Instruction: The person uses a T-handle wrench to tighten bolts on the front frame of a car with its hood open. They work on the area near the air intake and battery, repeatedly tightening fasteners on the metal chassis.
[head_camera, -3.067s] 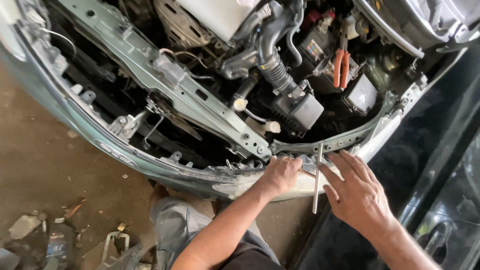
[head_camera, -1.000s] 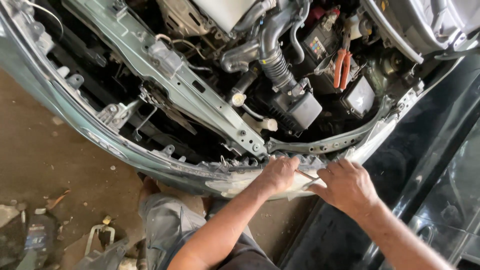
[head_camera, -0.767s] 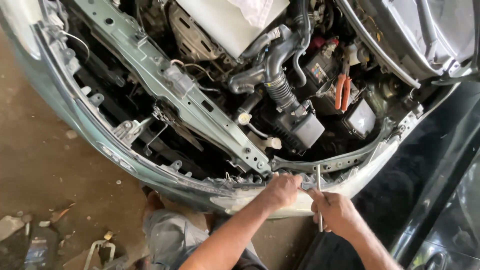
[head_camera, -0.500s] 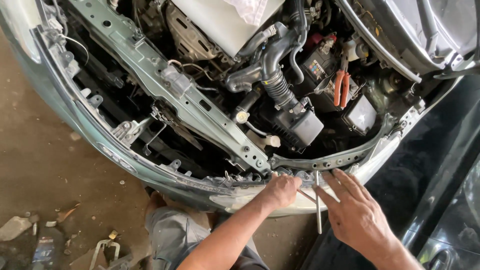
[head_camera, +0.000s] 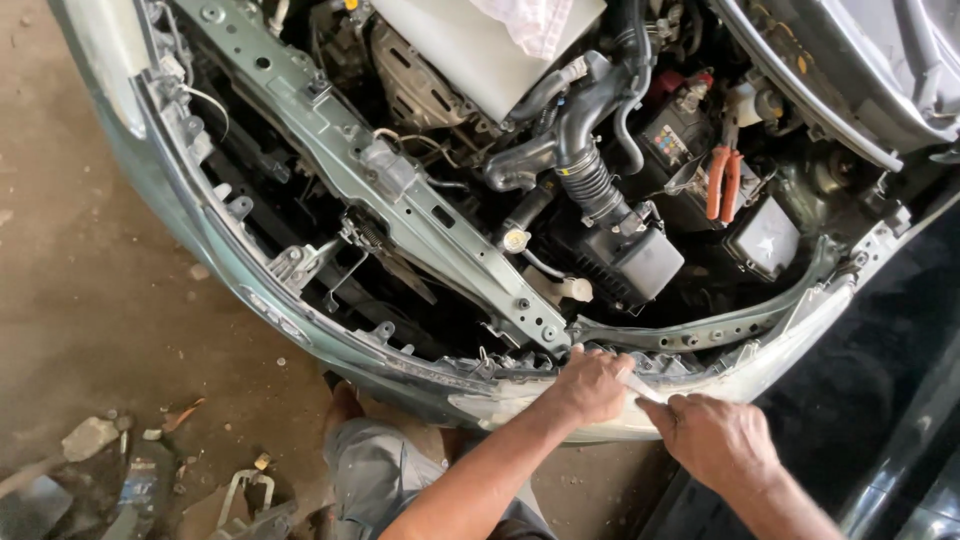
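Grey-green metal: the front edge of the engine bay (head_camera: 300, 330) curves across below me, with the pale bumper edge (head_camera: 760, 375) running on to my right.
Left hand: my left hand (head_camera: 592, 385) lies knuckles up on the bumper edge, just below where the slanted crossbar (head_camera: 400, 195) meets the front rail; the fingers are curled together and pressed onto the rim.
Right hand: my right hand (head_camera: 718, 440) is just beside the left, its fingertips bunched and pointing at the same stretch of the rim; whether they pinch anything I cannot tell, as the back of the hand hides them.
Gap between hands: narrow, with a pale sliver of the bumper edge showing in it.
Engine bay: a black ribbed air hose (head_camera: 590, 180) runs down to a black box (head_camera: 632, 262); orange-handled pliers (head_camera: 722, 185) lie further back, near the battery (head_camera: 672, 140).
Below: my knee in grey trousers (head_camera: 385, 470) sits close under the bumper.
Floor: dusty concrete (head_camera: 90, 320) with scraps of debris (head_camera: 90, 437) at lower left.
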